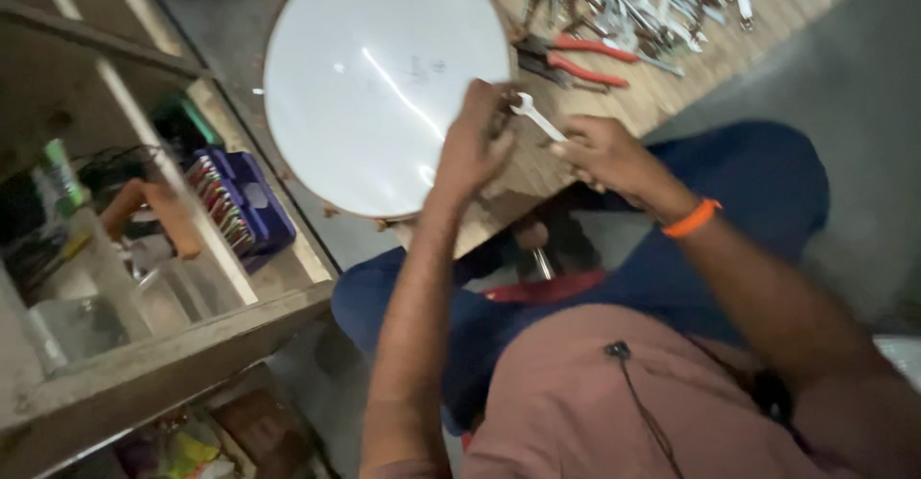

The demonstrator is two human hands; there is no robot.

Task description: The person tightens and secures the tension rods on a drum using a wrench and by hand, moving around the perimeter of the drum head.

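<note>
— Head view, materials?
— Round drum, smooth white skin, rusty rim, lying on a wooden board. One slim silver spanner. One pair of red-handled pliers, just beyond. Far right, a heap of metal tools, uncounted.
— Grips?
— Left hand curled over the drum's near right rim. Right hand clamped on the spanner's handle, open head poking left toward that rim.

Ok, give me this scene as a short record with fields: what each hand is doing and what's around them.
left hand: on the rim of the round white drum
right hand: holds a silver spanner at the drum's rim
wrist: orange band
surface: wooden board
nearby: red-handled pliers, heap of metal tools
to the left: wooden shelf, blue box
</note>
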